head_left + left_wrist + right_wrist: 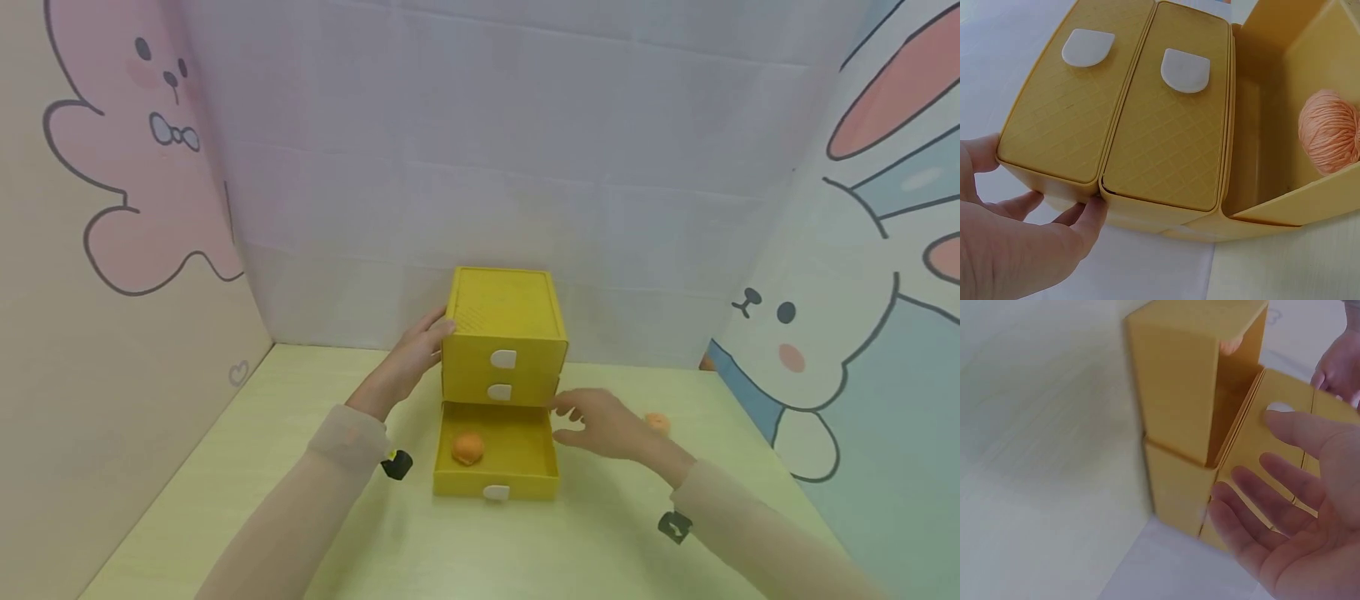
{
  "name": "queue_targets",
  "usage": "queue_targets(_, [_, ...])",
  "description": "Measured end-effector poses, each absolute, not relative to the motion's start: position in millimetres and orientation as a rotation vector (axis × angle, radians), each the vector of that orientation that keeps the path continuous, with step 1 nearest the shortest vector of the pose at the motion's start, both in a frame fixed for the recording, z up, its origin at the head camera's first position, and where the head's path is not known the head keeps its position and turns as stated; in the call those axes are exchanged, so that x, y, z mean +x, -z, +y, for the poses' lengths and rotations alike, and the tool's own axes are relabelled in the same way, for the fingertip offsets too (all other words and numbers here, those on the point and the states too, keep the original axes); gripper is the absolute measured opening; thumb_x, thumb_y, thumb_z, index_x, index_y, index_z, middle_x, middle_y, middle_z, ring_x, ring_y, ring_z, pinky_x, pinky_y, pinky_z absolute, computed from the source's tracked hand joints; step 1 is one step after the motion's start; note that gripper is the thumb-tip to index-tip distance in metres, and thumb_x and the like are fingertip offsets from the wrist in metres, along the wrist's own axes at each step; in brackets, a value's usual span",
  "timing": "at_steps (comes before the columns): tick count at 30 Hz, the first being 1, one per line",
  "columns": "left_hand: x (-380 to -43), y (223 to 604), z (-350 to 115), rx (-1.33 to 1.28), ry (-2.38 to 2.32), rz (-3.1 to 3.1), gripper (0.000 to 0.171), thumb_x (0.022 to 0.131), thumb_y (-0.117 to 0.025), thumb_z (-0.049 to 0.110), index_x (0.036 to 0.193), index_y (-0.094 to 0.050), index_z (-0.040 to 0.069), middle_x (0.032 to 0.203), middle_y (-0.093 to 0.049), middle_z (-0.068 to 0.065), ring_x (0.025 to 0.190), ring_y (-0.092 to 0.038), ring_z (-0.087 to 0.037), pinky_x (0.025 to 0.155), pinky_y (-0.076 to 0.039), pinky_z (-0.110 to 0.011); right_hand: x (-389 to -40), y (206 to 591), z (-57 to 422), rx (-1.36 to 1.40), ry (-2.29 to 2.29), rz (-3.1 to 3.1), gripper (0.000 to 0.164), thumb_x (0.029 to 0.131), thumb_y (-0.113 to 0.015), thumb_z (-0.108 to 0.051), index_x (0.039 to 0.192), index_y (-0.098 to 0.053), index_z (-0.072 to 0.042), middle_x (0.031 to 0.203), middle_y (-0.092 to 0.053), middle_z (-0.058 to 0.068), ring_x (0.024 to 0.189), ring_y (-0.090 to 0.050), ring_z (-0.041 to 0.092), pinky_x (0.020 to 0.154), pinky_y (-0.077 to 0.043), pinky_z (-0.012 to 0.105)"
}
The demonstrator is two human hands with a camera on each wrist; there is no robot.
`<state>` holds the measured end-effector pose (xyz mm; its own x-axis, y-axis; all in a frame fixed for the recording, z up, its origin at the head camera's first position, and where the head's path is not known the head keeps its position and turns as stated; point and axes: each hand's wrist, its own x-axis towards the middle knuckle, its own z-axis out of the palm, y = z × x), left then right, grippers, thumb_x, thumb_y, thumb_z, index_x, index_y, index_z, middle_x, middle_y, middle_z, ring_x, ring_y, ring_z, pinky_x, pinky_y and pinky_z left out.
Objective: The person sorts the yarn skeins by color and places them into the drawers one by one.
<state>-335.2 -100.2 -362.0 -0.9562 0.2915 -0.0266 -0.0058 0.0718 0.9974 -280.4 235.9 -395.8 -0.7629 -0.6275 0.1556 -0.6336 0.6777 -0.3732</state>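
A yellow drawer unit (pixel 506 304) stands against the back wall, with white tabs on its drawer fronts. Its bottom drawer (pixel 496 486) is pulled out, and a ball of orange yarn (pixel 468 448) lies in the drawer's left part. My left hand (pixel 412 358) rests against the unit's left side, thumb at the upper front edge, fingertips (pixel 1092 219) touching the side wall. Beside the right side of the unit hovers my right hand (pixel 600 423), its fingers spread and loosely bent, holding nothing. In the right wrist view, the yarn mostly hides behind the drawer wall.
A small peach-coloured item (pixel 657 423) sits on the pale table (pixel 420 554) behind my right wrist, partly covered. A brownish object (pixel 707 362) shows at the back right corner. Cloth walls with cartoon animals enclose the table on the left and right.
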Motion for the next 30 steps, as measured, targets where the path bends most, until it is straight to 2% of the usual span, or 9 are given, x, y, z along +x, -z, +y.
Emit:
queue_targets(15, [-336,363,-100,0.311,-1.979,2.132,0.065,0.114,-0.046,0.041,0.172,-0.020,0.027,0.176,-0.022,-0.001,0.158,-0.032,-0.034,0.131,-0.025,-0.054,-297,412,327,0.820,-0.589,-2.902,0.037,0.090,-0.084,-0.012,0.122,-0.072,0.003,0.112,-0.076,0.020,0.090,-0.075,0.033,0.078,-0.064,0.048])
queue_targets(21, [-336,362,-101,0.300,-1.977,2.133,0.065,0.114,-0.046,0.041,0.172,-0.020,0.026,0.176,-0.023,-0.001,0.158,-0.031,-0.034,0.131,-0.024,-0.054,-311,421,359,0.682,-0.573,-2.959,0.041,0.089,-0.083,-0.011,0.124,-0.069,0.007,0.113,-0.074,0.028,0.095,-0.073,0.045,0.080,-0.062,0.057])
queue_targets(26, [-336,363,-100,0.293,-1.962,2.133,0.067,0.114,-0.045,0.042,0.172,-0.017,0.025,0.176,-0.020,-0.004,0.160,-0.028,-0.035,0.132,-0.023,-0.053,-318,431,378,0.559,-0.499,-3.001,0.047,0.090,-0.083,-0.016,0.125,-0.067,0.012,0.113,-0.072,0.034,0.101,-0.069,0.053,0.086,-0.058,0.065])
queue_targets(30, [-335,362,-100,0.291,-1.953,2.137,0.068,0.114,-0.046,0.043,0.172,-0.016,0.025,0.177,-0.019,-0.004,0.160,-0.027,-0.035,0.132,-0.023,-0.052,-320,439,389,0.470,-0.485,-3.029,0.053,0.092,-0.081,-0.025,0.125,-0.066,0.015,0.112,-0.070,0.036,0.100,-0.069,0.051,0.086,-0.058,0.064])
